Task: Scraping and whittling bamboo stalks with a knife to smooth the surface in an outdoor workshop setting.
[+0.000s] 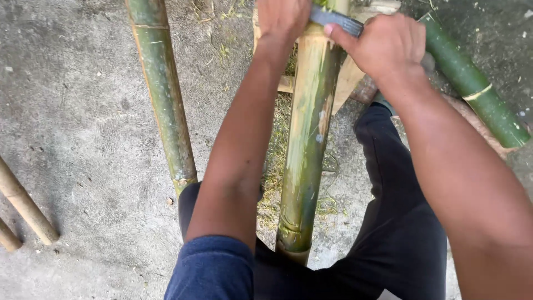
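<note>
Outdoor or open-shed work yard, hand bamboo working, not a fitted shop. Evidence: bare rough concrete floor, stained and gritty. Green bamboo poles lying loose on it, dry tan poles at the left edge. Green shavings scattered under the pole being scraped. Rough wooden block as support. No bench or machines in view.

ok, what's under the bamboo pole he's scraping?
Under the bamboo pole: green shavings on concrete floor, and a wooden support near the top. The pole and hands hide how the support is built.
</note>
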